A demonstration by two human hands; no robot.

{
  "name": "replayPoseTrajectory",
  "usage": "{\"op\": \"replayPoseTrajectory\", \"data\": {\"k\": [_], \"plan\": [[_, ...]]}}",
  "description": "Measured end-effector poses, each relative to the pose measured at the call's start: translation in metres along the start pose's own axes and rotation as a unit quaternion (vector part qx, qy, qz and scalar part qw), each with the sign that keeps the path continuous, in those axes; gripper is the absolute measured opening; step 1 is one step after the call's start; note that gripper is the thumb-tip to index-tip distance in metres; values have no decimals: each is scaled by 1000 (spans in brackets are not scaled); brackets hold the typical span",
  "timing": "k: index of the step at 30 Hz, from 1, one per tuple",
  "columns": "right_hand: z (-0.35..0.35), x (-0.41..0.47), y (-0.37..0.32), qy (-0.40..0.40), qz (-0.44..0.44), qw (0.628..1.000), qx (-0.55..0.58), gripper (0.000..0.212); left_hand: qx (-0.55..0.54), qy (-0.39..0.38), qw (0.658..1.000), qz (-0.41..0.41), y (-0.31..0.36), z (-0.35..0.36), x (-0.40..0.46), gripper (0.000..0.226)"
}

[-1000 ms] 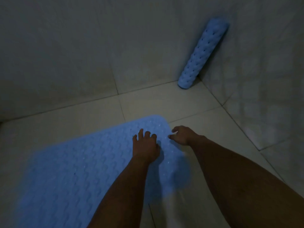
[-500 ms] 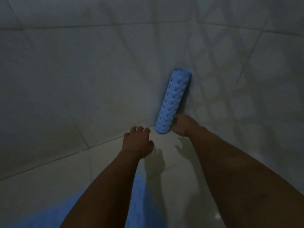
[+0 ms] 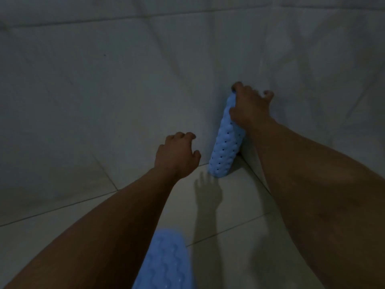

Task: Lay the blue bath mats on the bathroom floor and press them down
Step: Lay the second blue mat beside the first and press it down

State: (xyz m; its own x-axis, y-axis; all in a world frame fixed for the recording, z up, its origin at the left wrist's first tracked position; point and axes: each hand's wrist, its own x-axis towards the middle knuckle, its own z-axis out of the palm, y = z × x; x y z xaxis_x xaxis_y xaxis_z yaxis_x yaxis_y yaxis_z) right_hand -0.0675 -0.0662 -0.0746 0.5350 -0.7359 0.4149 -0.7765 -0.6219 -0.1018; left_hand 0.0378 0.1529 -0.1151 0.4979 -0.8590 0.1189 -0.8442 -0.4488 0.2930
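Head view, pale blue rolled mat (image 3: 226, 142) with bumps and small holes, standing tilted in the wall corner, right hand (image 3: 249, 110) gripping its upper end, left hand (image 3: 177, 156) loosely curled beside it, holding nothing.

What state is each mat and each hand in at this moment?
rolled mat: rolled up, standing tilted in the wall corner, lower end on the floor.
flat mat: unrolled, lying flat on the floor.
right hand: gripping the rolled mat's upper end.
left hand: empty, fingers curled, beside the roll, not touching.
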Motion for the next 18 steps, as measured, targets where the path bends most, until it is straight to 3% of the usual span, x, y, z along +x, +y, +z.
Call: {"op": "replayPoseTrajectory", "data": {"k": [2, 7, 13, 18], "plan": [[0, 4, -18, -25, -77, 996, 46, 50, -12, 14, 1000, -24, -11, -6, -3, 56], [-26, -1, -92, -92, -223, 970, 16, 51, -18, 50, 997, -63, -48, -21, -13, 66], [-81, -34, -179, -93, -323, 933, 128, 63, -220, 161, 961, -49, -114, -43, -40, 92], [-81, -87, -263, -145, -345, 894, 246, 71, -308, 182, 931, -78, -188, -67, -97, 71]]}}
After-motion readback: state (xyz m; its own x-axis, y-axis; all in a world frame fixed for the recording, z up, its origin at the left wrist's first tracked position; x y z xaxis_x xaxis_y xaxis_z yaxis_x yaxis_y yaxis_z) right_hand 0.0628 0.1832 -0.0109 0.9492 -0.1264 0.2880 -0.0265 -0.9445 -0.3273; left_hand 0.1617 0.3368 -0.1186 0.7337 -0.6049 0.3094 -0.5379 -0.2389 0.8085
